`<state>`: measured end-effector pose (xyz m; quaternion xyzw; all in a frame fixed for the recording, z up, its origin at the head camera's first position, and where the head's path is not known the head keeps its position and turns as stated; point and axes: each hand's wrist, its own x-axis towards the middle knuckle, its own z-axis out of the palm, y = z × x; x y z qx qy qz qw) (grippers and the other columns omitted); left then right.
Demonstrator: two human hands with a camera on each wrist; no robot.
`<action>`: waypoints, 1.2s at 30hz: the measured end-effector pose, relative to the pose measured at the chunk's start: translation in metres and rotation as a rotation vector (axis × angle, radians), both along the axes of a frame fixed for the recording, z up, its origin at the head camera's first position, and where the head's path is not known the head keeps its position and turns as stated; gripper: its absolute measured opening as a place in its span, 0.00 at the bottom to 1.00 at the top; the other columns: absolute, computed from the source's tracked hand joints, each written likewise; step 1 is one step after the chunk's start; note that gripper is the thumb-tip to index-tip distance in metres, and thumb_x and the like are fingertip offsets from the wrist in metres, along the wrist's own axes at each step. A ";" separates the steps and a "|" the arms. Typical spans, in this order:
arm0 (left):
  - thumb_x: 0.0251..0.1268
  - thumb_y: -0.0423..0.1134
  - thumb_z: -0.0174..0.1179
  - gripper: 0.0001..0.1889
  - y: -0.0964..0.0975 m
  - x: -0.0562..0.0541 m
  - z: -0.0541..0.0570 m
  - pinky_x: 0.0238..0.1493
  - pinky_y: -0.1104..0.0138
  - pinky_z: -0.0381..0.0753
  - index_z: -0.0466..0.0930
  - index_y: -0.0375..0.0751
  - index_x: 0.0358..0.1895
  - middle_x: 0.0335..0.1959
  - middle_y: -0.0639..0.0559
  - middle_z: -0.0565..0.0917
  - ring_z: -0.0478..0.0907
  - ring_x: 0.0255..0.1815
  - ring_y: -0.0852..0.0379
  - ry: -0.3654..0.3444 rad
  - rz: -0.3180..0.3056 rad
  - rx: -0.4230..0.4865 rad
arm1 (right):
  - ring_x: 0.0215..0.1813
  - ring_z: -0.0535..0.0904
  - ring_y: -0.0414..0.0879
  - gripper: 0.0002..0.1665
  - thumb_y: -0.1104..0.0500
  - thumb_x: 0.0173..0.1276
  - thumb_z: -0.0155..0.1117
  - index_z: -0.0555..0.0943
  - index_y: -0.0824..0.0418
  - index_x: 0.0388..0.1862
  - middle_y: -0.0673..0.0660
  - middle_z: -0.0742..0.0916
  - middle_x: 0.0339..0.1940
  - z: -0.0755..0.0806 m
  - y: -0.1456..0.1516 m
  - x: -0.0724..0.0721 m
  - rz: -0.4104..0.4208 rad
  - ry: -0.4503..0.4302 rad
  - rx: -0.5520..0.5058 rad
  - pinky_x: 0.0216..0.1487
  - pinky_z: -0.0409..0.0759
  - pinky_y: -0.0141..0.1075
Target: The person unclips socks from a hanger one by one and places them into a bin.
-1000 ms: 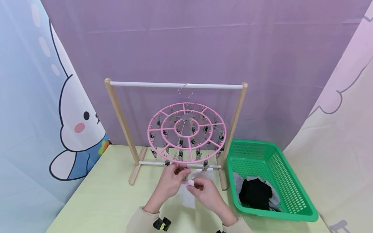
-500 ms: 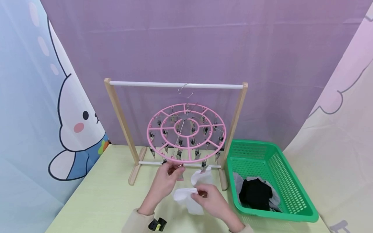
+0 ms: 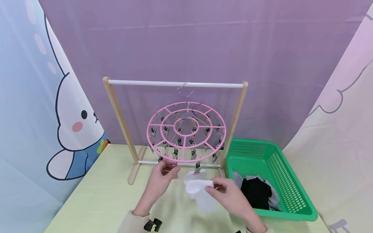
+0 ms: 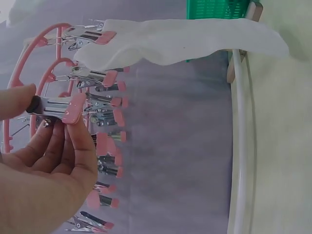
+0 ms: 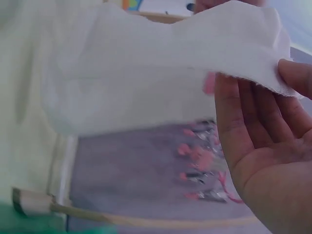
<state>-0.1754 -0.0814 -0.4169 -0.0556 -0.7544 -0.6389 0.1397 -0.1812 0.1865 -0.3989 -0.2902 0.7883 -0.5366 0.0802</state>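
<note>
My left hand [image 3: 159, 178] pinches a metal clothespin [image 4: 54, 107] with pink tips between thumb and fingers, at the front edge of the pink round clip hanger [image 3: 183, 160]. That clothespin holds no cloth in the left wrist view. My right hand [image 3: 231, 197] pinches the cuff edge of a white sock [image 5: 146, 53], which hangs down limp and apart from the clothespin. Behind it, another white sock [image 4: 190, 41] hangs from a clip [image 4: 95, 35] on the hanger. In the head view the held sock partly covers the hanging one.
The hanger hangs from the white bar [image 3: 175, 83] of a wooden-sided rack [image 3: 120, 119]. To the right stands a green basket [image 3: 294, 174] with black cloth [image 3: 255, 193] and grey cloth [image 3: 274, 195] inside. Several other clips dangle from the hanger's rings.
The right hand has drawn the sock away from the left hand's clothespin, down and to the right. The left hand has shifted slightly left, still gripping the clothespin, and the hanger has turned a little.
</note>
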 end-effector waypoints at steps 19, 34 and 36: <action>0.71 0.35 0.63 0.10 -0.011 0.000 0.001 0.40 0.66 0.85 0.81 0.36 0.51 0.39 0.45 0.81 0.81 0.39 0.48 0.009 0.070 -0.001 | 0.31 0.82 0.43 0.10 0.57 0.73 0.67 0.84 0.65 0.38 0.57 0.87 0.32 0.048 0.063 -0.014 -0.398 0.086 0.003 0.30 0.80 0.34; 0.72 0.34 0.62 0.12 -0.014 0.001 0.001 0.40 0.66 0.83 0.80 0.32 0.53 0.38 0.45 0.82 0.81 0.36 0.54 0.018 0.133 -0.026 | 0.32 0.76 0.45 0.19 0.51 0.76 0.64 0.78 0.67 0.37 0.55 0.82 0.28 0.021 0.115 -0.043 -0.558 -0.079 0.151 0.34 0.80 0.35; 0.71 0.34 0.62 0.11 -0.013 0.002 0.001 0.40 0.67 0.83 0.81 0.33 0.52 0.38 0.45 0.82 0.81 0.36 0.54 0.015 0.144 -0.027 | 0.32 0.77 0.45 0.18 0.53 0.76 0.63 0.78 0.69 0.39 0.55 0.83 0.28 0.010 0.121 -0.049 -0.549 -0.109 0.168 0.34 0.81 0.35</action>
